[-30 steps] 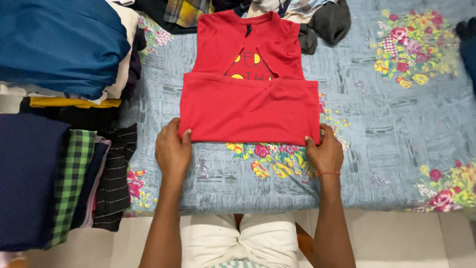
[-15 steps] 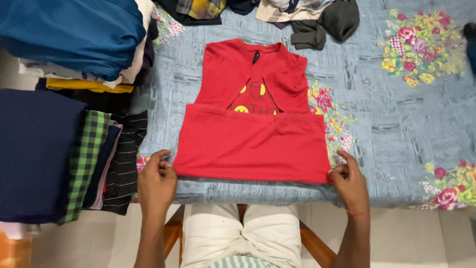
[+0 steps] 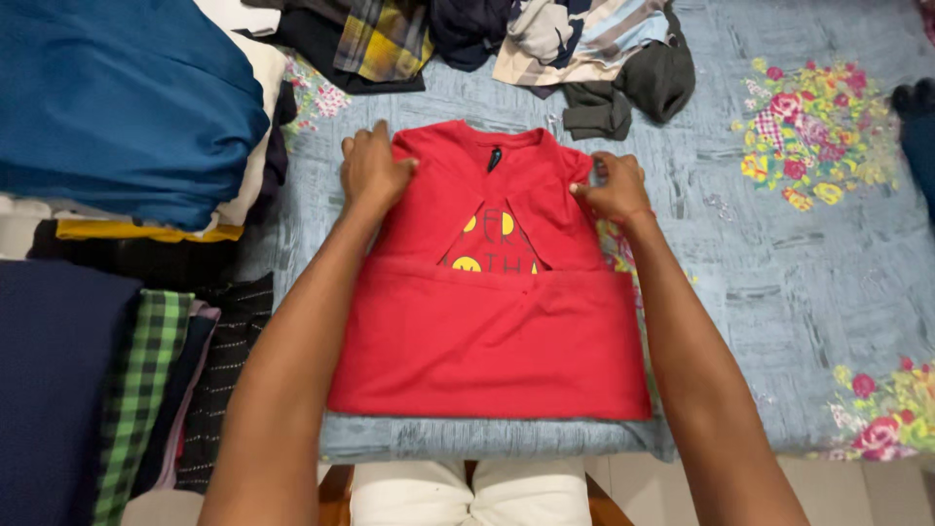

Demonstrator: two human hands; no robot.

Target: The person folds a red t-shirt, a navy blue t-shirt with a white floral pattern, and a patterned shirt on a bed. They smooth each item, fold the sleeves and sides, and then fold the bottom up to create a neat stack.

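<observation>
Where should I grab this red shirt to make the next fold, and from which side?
Probably the two shoulder corners of the red shirt, where the left hand and right hand already rest. Come in from the outer sides, fingers pinching each corner. The hem half is already folded up over the middle, so the collar end is the free flap, lying flat on the floral sheet.

Both arms reach forward, left hand point(image 3: 373, 170) and right hand point(image 3: 614, 187) pressing down, fingers curled.
</observation>
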